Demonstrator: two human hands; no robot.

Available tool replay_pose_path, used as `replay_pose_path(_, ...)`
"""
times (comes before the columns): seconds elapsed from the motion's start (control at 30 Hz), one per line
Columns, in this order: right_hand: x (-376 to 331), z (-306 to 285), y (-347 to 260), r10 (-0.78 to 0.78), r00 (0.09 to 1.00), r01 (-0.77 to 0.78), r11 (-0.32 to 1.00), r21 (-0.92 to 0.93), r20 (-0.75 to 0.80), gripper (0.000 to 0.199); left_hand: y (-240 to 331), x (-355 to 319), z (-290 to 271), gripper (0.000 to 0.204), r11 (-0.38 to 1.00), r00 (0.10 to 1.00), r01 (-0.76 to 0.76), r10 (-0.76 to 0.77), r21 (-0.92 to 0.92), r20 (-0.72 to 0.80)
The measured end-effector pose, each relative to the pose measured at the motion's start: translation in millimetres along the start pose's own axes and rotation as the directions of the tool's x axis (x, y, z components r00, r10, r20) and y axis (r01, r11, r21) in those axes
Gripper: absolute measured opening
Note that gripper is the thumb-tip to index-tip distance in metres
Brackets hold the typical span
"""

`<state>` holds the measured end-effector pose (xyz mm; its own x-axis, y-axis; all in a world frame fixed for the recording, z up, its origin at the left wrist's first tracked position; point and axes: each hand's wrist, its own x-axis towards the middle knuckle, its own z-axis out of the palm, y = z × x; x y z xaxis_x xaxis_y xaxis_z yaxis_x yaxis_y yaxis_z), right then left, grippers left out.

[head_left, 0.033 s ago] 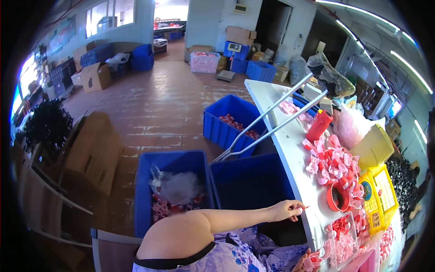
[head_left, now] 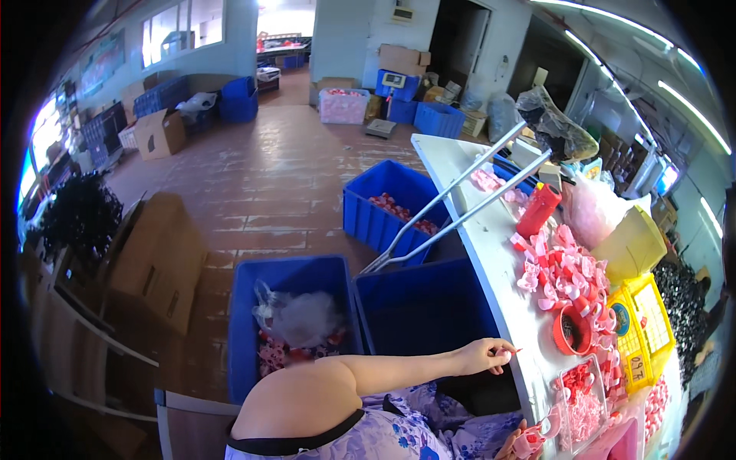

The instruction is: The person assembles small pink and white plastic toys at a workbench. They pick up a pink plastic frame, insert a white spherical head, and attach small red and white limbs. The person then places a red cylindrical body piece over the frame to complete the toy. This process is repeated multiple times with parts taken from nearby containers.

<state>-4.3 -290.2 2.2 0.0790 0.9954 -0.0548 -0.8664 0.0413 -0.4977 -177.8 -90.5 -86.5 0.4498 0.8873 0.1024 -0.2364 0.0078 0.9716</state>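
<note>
- At the bottom edge, I see my right hand low against the white surface, its fingers curled around a small pink plastic piece.
- Just above it, my left hand reaches across my body to the surface's near edge, fingers pinched on a tiny red piece.
- Beside my right hand stands a clear tray of red and pink parts, and beyond that a red cup.
- To the right lie yellow baskets, one tilted on its side.
- Further up the surface I see a loose heap of pink pieces and a red bottle standing upright.
- Below the surface on my left sit blue crates; the nearest holds a crumpled clear bag over pink parts.
- Two metal rods slant from the crates up across the surface.
- Far off, I see cardboard boxes and more blue bins on the tiled floor.
</note>
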Motion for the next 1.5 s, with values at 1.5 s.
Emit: replay_pose_path(1.5,8.6,-54.6,-16.4,0.073,0.979,-0.070,0.997,0.019,-0.192,0.053,39.1,23.0,76.4,0.047,0.906,0.910,-0.393,0.358,0.158,0.211)
